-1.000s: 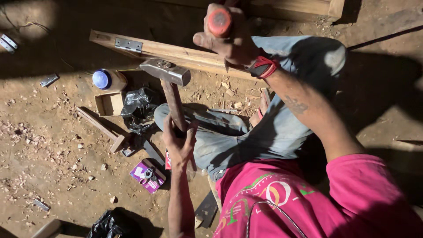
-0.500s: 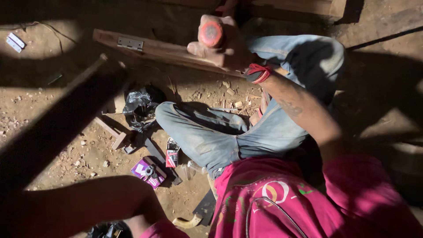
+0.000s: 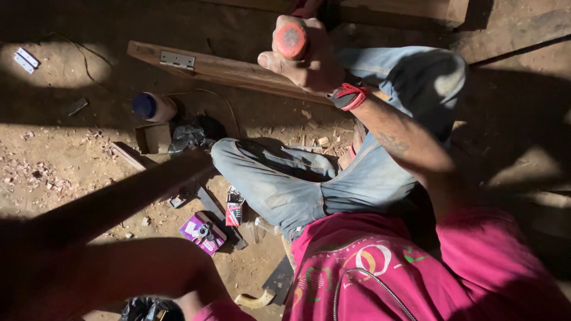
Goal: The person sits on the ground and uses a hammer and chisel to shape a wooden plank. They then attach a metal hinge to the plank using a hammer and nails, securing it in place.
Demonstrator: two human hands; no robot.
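My right hand point(image 3: 312, 65) is closed around a red-topped tool handle point(image 3: 291, 40), held upright over a long wooden board point(image 3: 226, 70) lying on the dirt floor. A metal hinge point(image 3: 177, 59) is fixed to the board's left part. My left hand point(image 3: 47, 264) is raised close to the camera at the lower left, dark and blurred. It grips a hammer whose wooden handle point(image 3: 131, 193) slants up to the right; the hammer head is not clear. I sit with my jeans-clad legs point(image 3: 297, 184) folded beside the board.
A blue-capped white bottle point(image 3: 153, 107), a small cardboard box point(image 3: 153, 138) and a black plastic bag point(image 3: 187, 135) lie left of my knee. A purple box point(image 3: 202, 233) and a red packet point(image 3: 234, 213) sit nearer. Loose hinges point(image 3: 25, 59) lie far left; timber point(image 3: 404, 9) runs along the top.
My left hand has lifted the hammer from just above my knee up close to the camera, and its handle has swung lower across the view. My right hand has stayed on the red handle.
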